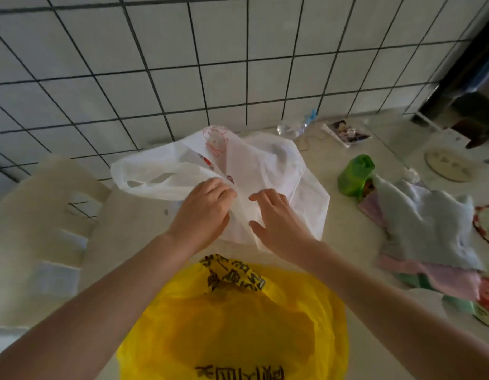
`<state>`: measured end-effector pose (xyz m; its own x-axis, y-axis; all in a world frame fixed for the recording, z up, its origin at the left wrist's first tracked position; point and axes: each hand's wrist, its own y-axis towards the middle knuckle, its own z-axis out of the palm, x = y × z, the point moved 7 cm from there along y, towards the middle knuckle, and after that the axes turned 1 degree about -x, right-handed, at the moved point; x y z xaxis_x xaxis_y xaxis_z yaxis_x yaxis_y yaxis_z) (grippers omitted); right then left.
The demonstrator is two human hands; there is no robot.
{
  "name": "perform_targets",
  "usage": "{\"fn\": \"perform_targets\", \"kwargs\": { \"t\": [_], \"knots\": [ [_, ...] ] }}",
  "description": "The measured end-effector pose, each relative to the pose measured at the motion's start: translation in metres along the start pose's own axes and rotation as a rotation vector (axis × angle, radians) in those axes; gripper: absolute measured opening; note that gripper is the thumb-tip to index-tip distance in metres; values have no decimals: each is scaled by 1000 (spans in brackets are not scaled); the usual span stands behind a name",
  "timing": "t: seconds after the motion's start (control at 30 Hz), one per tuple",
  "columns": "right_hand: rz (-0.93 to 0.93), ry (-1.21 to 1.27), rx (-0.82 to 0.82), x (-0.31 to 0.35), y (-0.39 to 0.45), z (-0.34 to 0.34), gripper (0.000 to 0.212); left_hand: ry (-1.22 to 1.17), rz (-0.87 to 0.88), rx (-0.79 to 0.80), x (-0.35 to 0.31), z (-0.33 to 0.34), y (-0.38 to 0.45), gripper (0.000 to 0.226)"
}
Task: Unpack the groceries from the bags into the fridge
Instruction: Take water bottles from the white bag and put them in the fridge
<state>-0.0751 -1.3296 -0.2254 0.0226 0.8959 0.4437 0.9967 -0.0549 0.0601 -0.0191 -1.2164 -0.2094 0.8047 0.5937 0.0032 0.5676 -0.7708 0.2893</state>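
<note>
White-tiled wall behind a pale table [133, 229]. I count two bags: one white bag [265, 171] lying flat in the middle, one tied yellow bag [232, 319] nearest me. My left hand [203, 209] pinches the white bag's plastic, fingers curled; my right hand [276, 218] rests on it, fingers loosely spread. One green bag [353, 174] sits beside a pile of cloths [429, 229].

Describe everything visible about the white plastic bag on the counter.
The thin, translucent white plastic bag lies flattened and creased on the pale counter below the tiled wall. It has a cut-out handle slot at its left end and faint red print near the top. The left hand pinches a fold at its middle; the right hand rests open on it.
</note>
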Motion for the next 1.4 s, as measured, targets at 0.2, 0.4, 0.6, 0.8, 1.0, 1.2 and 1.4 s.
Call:
{"fn": "perform_targets", "kwargs": {
  "t": [0.2, 0.4, 0.6, 0.8, 1.0, 1.2, 1.4],
  "knots": [
    [-395, -450, 150, 0, 57, 37, 52, 240, -38, 303, 28, 35, 35, 48],
    [-430, -788, 387, -44, 76, 36, 60, 499, 24, 588, 58, 62, 30, 75],
    [-323, -826, 316, -85, 98, -1, 58, 496, 46, 616, 68, 61, 29, 72],
    [-124, -767, 317, -129, 117, -28, 60, 554, 113, 571, 86, 50, 37, 61],
    [82, -649, 319, -168, 129, -23, 114, 422, 84, 577, 97, 59, 47, 76],
    [-63, -678, 290, -169, 135, 3, 111, 268, -44, 691, 101, 84, 52, 71],
    [-389, -734, 234, -175, 141, 14, 89, 220, -75, 780, 110, 95, 51, 79]
  ]
}}
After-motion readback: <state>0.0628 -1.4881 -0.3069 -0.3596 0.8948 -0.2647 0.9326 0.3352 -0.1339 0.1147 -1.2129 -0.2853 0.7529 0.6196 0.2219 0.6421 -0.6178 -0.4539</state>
